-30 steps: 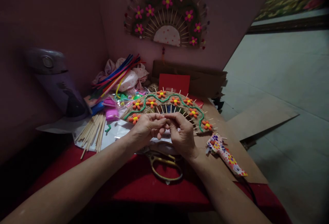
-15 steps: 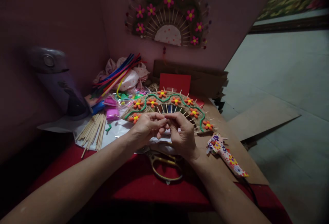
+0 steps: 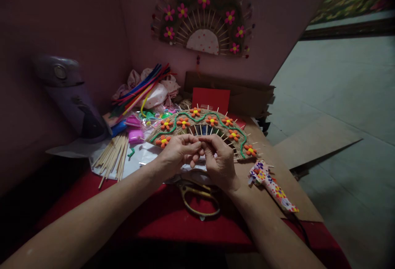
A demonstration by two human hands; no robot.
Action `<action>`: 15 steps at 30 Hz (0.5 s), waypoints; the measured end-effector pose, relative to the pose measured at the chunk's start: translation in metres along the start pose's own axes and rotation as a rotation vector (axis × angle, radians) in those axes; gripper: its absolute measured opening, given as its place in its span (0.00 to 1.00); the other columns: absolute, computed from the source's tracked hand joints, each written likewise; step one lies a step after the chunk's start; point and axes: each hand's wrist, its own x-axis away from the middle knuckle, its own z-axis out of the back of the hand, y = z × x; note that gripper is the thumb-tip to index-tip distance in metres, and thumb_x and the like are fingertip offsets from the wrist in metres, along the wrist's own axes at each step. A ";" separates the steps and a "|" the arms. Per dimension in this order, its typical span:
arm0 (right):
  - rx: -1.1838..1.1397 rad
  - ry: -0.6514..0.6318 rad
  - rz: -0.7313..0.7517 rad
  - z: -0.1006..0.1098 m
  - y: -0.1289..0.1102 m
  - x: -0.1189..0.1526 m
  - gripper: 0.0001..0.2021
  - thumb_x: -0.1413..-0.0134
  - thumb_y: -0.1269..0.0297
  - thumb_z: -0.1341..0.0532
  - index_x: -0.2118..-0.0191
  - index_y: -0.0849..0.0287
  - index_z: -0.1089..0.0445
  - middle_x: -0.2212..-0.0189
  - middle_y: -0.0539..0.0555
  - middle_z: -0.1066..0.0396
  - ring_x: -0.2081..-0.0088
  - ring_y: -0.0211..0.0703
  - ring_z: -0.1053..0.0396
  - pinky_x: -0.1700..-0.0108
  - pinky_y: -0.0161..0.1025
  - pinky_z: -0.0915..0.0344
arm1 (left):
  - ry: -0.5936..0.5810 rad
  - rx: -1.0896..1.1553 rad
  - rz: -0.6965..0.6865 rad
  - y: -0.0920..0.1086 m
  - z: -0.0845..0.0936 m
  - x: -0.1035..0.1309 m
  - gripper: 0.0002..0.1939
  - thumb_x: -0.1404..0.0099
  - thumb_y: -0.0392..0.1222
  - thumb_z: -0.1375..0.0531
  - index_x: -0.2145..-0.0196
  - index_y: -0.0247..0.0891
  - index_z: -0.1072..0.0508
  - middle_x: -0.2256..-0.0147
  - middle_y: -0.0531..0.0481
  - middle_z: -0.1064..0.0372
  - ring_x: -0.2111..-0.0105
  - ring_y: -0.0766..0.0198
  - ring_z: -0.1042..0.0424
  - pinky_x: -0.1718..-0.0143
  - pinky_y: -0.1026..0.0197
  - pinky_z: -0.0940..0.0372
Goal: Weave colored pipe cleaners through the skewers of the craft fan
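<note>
My left hand (image 3: 180, 152) and my right hand (image 3: 219, 160) meet fingertip to fingertip, both closed in a pinch. Whatever is between the fingers is too small or too hidden to make out. Just behind them lies a fan-shaped craft piece (image 3: 203, 116) wrapped in twine, with orange clay flowers, a wavy green strip and sticks poking out of its edge. Scissors (image 3: 200, 210) with gold handles rest below my hands on the red cloth, their blades partly covered. To the right, a glue gun (image 3: 273, 186) with a flower-patterned cover lies on cardboard.
Wooden sticks (image 3: 112, 157) lie on white paper at the left, near a purple bottle (image 3: 75, 104). Coloured pipe cleaners (image 3: 145, 90) and clay packets (image 3: 135, 136) are piled behind. A similar fan (image 3: 202, 40) hangs on the wall. A cardboard sheet (image 3: 317, 141) juts out at the right.
Both hands stay pinched together in nearly the same place, with only slight finger movement. The whole view has shifted very slightly.
</note>
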 end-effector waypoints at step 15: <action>0.015 -0.005 -0.017 0.000 -0.001 -0.001 0.07 0.41 0.67 0.47 0.62 0.58 0.32 0.68 0.53 0.31 0.66 0.40 0.33 0.63 0.37 0.37 | -0.024 0.018 0.014 0.000 0.001 0.001 0.06 0.46 0.35 0.37 0.72 0.29 0.31 0.77 0.50 0.33 0.84 0.75 0.37 0.84 0.71 0.42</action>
